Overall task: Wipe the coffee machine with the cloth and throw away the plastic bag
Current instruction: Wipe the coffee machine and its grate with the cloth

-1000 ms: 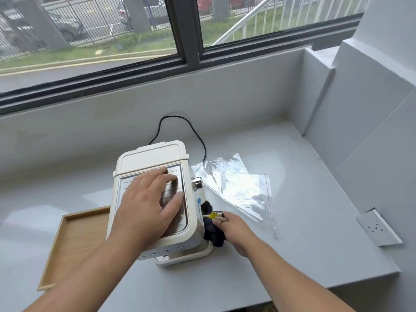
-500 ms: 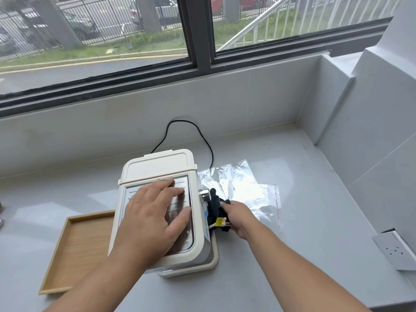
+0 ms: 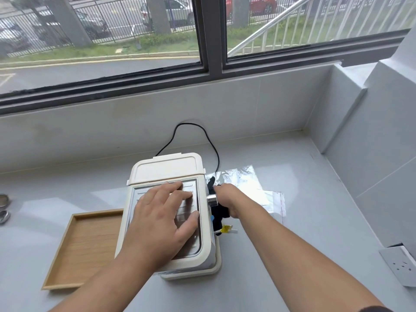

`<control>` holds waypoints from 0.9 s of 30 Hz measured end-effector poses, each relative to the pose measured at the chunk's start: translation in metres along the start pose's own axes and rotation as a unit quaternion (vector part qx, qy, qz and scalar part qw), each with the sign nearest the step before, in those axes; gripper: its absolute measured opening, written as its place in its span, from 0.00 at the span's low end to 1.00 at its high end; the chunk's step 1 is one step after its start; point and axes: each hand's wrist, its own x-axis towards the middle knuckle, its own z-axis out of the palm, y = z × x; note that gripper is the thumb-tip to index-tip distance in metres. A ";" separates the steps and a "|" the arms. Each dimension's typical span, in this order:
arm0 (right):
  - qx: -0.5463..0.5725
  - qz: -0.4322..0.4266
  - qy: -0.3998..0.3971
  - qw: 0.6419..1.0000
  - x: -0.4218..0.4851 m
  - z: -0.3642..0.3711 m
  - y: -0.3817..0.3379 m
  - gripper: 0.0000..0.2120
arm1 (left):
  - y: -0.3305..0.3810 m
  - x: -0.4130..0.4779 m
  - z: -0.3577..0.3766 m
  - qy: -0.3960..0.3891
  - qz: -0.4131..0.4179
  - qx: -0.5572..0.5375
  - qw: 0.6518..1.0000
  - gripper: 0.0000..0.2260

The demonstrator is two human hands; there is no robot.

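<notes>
A cream coffee machine stands on the grey counter, seen from above. My left hand lies flat on its metal top plate with fingers spread. My right hand presses a dark cloth with a yellow tag against the machine's right side, just behind the silver knob. A clear plastic bag lies flat on the counter to the right of the machine, partly hidden by my right hand.
A shallow wooden tray sits left of the machine. A black cord loops behind it to the wall. Two small metal pieces lie at the far left edge. A wall socket is on the right wall.
My right hand has slid the cloth along the machine's right side from the front towards the back. My left hand stays on top. The view has shifted closer.
</notes>
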 end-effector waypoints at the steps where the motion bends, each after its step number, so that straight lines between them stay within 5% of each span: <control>1: 0.005 -0.005 0.005 1.000 -0.001 0.000 -0.003 0.10 | 0.000 0.000 0.000 0.001 0.000 0.000 1.000 0.21; 16: 0.114 -0.089 0.030 0.989 -0.041 -0.008 -0.036 0.10 | 0.001 -0.001 0.001 0.006 0.004 0.010 1.000 0.21; 27: 0.111 -0.222 0.124 0.961 -0.060 -0.013 -0.074 0.09 | 0.000 0.000 0.002 0.013 0.010 0.013 1.000 0.20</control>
